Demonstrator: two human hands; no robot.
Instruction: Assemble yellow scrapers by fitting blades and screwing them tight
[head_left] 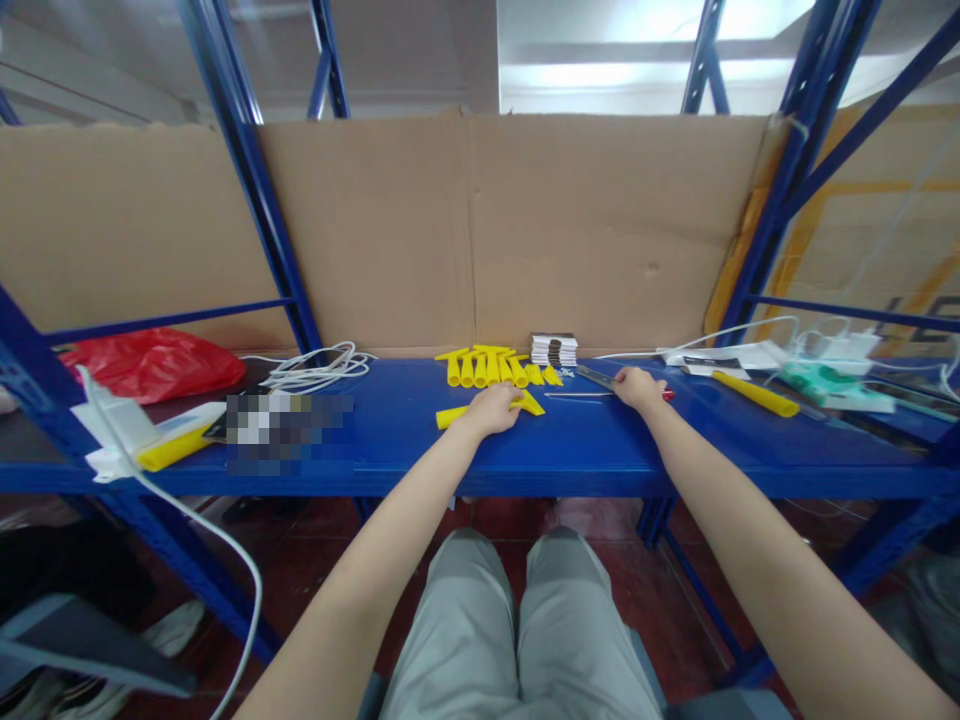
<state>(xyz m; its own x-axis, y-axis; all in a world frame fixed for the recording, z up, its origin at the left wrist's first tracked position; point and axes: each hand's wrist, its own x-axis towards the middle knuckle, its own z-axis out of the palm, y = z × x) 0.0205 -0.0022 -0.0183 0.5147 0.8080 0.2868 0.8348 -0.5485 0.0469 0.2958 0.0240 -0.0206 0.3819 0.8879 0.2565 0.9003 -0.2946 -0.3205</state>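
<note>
My left hand [493,408] is closed over a yellow plastic tool [452,416] with a tubular handle and a wide, flared head [531,402], lying at the table's middle. My right hand [636,387] is closed on a flat silver tool [594,377], perhaps a blade, which points up and left from the fingers. Under that hand lies a thin metal rod [574,395]; a red handle end [667,395] shows on its other side. Behind my left hand, several similar yellow tools [481,370] lie in a row. Small yellow pieces [544,375] sit beside them.
A stack of printed cards [553,349] stands against the cardboard wall [600,230]. Rightward lie another yellow tool [754,394] and a green-and-white item [836,385]. Leftward are a white cable coil [319,368], red plastic bag [157,362] and yellow handle [176,448]. Blue posts [259,180] frame the table.
</note>
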